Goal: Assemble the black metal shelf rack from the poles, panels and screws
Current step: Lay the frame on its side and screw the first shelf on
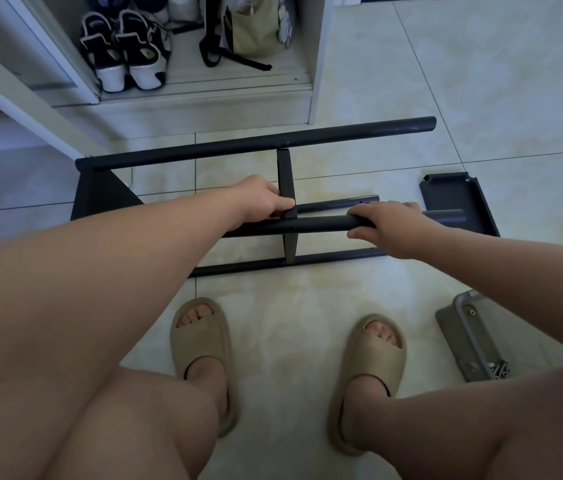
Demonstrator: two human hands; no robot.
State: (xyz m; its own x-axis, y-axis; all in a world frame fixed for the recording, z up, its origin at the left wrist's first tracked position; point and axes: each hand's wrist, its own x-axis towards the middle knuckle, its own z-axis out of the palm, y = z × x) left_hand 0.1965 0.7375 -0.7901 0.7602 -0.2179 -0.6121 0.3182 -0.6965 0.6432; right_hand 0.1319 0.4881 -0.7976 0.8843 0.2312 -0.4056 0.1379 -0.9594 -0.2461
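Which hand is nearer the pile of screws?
Right. The right hand grips the pole, beyond the screws and somewhat to their left. The left hand holds the crosspiece, farther left still.

You have a pale tiled floor (481, 98) under you, with the half-built rack frame (238, 268) lying across it just beyond your sandals (200, 348). To your right lie a black panel (453, 195) and, nearer, a grey panel (470, 341) (small screws (500, 368) heaped at its near end).
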